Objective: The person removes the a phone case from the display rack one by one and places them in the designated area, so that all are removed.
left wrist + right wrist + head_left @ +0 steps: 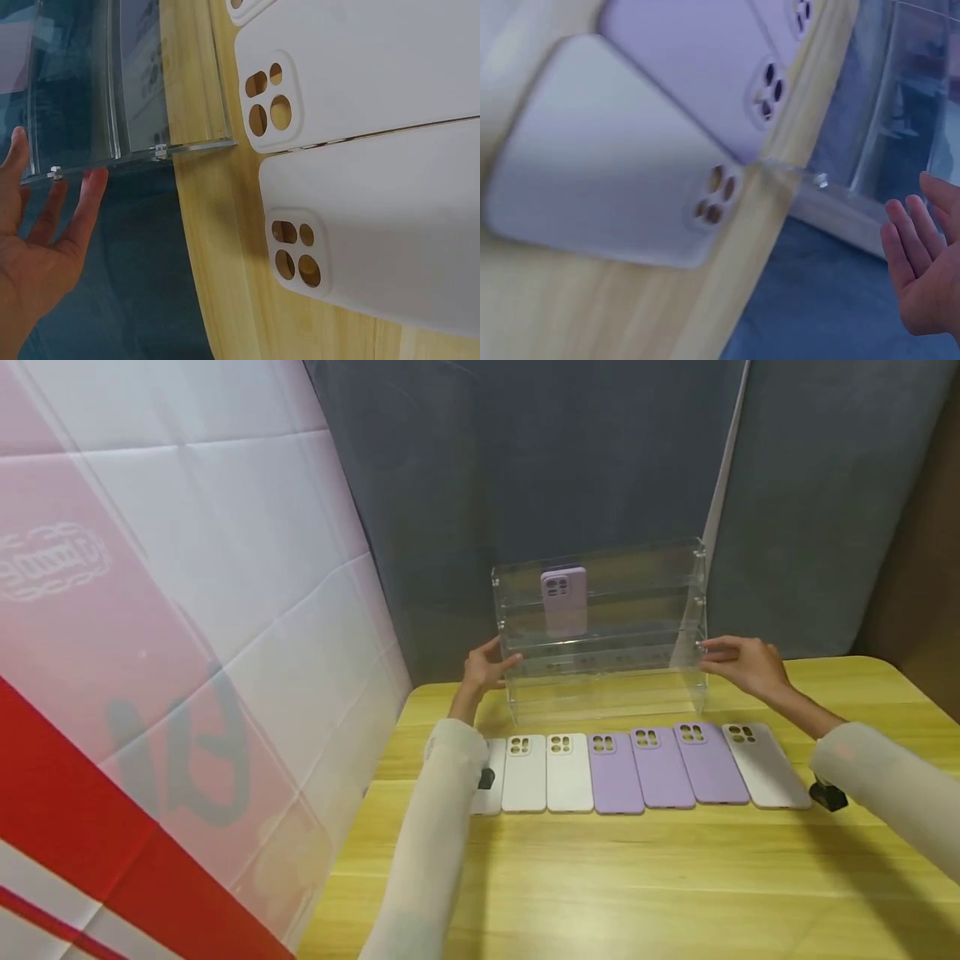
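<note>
A clear acrylic display rack [600, 681] with tiered shelves stands at the back of the table. My left hand [486, 667] holds its left side, thumb in front; in the left wrist view the left hand's [52, 247] fingertips touch the panel edge. On the opposite side, my right hand [746, 664] grips the edge between thumb and fingers; the right wrist view shows the right hand [930, 262] beside the panel. A light purple phone case [566, 606] leans upright on an upper shelf. Before the rack lies a row of white phone cases [525, 781] and purple phone cases [663, 772].
The wooden table [600, 885] extends in front of the row. A white phone case [765, 768] lies slightly tilted at the row's right end. Grey curtain [525, 460] hangs behind, and a printed sheet [225, 527] hangs at the left. My left sleeve partly covers the leftmost case.
</note>
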A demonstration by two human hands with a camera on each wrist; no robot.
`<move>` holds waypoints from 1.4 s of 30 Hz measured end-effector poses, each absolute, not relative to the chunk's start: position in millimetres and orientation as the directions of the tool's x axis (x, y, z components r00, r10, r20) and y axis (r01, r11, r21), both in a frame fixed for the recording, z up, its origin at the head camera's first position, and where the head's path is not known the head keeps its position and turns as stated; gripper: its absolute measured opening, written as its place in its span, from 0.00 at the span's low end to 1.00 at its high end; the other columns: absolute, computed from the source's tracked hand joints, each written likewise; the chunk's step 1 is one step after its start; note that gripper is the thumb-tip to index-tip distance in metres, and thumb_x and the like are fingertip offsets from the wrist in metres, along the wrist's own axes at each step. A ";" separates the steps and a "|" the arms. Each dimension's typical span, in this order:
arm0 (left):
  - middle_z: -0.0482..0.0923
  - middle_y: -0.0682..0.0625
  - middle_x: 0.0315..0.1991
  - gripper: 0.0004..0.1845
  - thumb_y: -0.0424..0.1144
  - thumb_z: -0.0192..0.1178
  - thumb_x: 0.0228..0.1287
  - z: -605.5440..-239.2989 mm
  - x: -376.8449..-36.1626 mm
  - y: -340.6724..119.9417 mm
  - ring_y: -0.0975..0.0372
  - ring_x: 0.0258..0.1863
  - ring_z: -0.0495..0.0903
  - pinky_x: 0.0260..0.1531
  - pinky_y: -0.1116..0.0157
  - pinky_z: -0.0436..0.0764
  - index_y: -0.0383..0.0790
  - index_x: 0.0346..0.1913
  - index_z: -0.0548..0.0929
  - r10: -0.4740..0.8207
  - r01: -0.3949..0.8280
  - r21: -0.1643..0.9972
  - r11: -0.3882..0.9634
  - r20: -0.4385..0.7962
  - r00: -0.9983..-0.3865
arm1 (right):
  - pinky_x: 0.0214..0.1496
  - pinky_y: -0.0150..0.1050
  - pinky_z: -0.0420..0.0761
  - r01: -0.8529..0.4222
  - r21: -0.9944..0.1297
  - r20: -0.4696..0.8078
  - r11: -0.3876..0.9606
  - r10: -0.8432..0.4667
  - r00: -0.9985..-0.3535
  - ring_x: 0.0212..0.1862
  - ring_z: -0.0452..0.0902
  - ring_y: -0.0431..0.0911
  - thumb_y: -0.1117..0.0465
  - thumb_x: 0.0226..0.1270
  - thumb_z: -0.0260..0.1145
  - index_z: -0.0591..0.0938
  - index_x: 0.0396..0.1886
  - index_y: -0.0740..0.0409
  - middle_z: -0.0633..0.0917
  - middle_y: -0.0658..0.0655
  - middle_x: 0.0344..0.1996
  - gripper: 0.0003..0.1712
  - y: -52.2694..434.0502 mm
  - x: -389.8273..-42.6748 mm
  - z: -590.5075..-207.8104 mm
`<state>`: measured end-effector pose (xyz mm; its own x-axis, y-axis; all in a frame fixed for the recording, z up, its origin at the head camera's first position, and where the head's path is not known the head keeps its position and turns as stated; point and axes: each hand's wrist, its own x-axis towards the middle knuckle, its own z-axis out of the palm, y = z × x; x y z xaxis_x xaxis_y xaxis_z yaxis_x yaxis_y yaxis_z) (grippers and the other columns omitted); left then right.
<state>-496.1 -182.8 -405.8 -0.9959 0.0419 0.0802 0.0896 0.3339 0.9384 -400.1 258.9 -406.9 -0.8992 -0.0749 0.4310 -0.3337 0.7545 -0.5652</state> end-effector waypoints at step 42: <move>0.73 0.36 0.71 0.40 0.42 0.75 0.64 -411.0 -481.5 -159.2 0.44 0.57 0.84 0.45 0.50 0.92 0.48 0.78 0.70 0.026 0.116 0.946 0.302 0.114 -0.993 | 0.44 0.30 0.86 -0.485 -0.588 0.615 0.648 -0.032 -0.788 0.46 0.89 0.61 0.61 0.66 0.77 0.85 0.61 0.60 0.90 0.63 0.46 0.24 130.3 -472.5 -319.8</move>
<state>-481.5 -159.2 -411.0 -0.9931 0.0257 0.1140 0.1164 0.3021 0.9461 -472.5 130.3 -319.8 -0.7881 -0.0321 0.6147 -0.4848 0.6477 -0.5877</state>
